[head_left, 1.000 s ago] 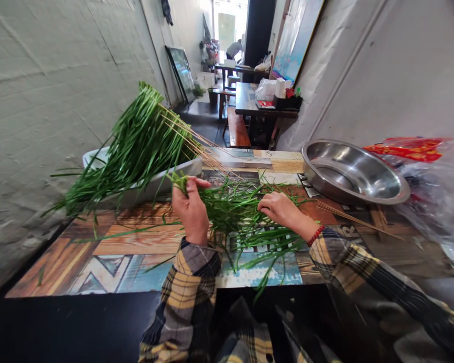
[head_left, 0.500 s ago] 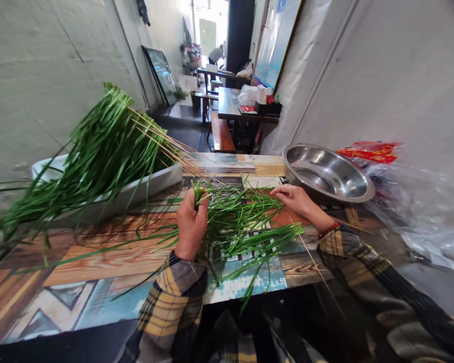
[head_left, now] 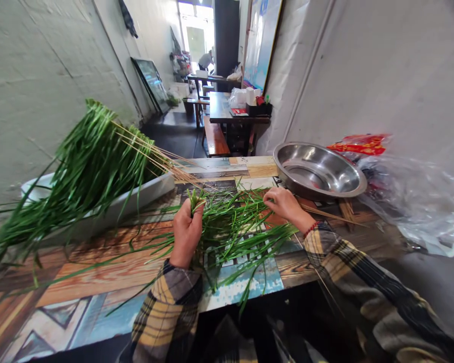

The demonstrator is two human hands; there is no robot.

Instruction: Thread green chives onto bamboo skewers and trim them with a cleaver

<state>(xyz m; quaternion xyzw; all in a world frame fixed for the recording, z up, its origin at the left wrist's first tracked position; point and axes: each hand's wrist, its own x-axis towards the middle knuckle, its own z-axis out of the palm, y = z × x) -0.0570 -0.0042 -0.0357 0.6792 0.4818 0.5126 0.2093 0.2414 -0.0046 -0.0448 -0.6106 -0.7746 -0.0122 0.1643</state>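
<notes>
My left hand (head_left: 185, 233) is closed around a bunch of chives (head_left: 195, 197), with only the cut ends showing above the fist. My right hand (head_left: 283, 203) lies on the loose chives (head_left: 238, 232) spread over the surface (head_left: 98, 272). Its fingertips are buried, so I cannot tell whether it grips. The skewered chives (head_left: 91, 166) run off the left edge.

A small eatery, with food prep going on in the dining room. A dark dining table (head_left: 227, 108) carries tissue packs (head_left: 239, 97) and a condiment caddy (head_left: 260, 107), with a wooden bench (head_left: 215, 140) just beside it. Nearer than that table are loose chives (head_left: 242, 227), a white tray (head_left: 149, 192) of chive skewers (head_left: 94, 161) and a steel basin (head_left: 336, 176).
</notes>
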